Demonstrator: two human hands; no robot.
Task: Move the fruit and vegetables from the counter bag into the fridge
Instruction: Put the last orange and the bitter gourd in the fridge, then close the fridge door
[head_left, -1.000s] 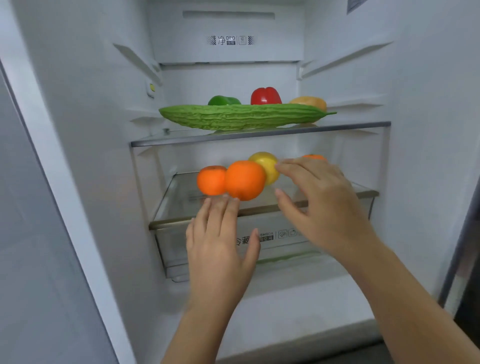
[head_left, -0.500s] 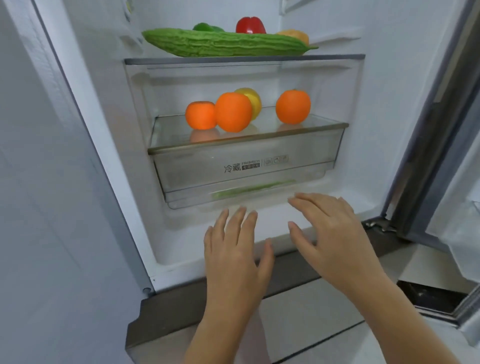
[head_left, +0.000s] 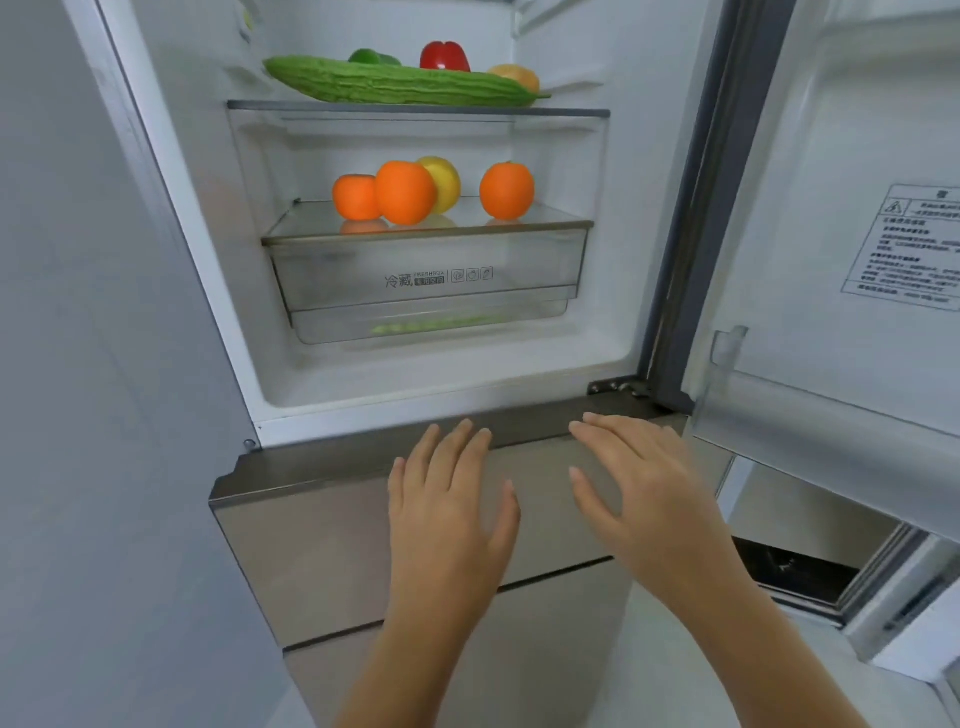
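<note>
The fridge stands open. On its upper glass shelf (head_left: 415, 110) lie a long green bitter gourd (head_left: 395, 83), a green pepper (head_left: 371, 56), a red pepper (head_left: 444, 56) and an orange-yellow fruit (head_left: 517, 77). On the clear drawer's lid (head_left: 426, 234) sit three oranges (head_left: 357, 196) (head_left: 405, 192) (head_left: 506, 189) and a yellow fruit (head_left: 445, 179) behind them. My left hand (head_left: 447, 509) and my right hand (head_left: 644, 493) hover empty, fingers spread, outside the fridge in front of the lower drawer front. The counter bag is out of view.
The clear crisper drawer (head_left: 426, 291) shows something green at its bottom. The open fridge door (head_left: 852, 249) stands at the right with a label. A grey wall panel (head_left: 93, 364) flanks the left. Metal-fronted lower drawers (head_left: 322, 545) lie under my hands.
Both hands have pulled back out of the fridge, from beside the oranges down to the lower drawer front. The right orange stays on the drawer lid. The view has dropped and backed away.
</note>
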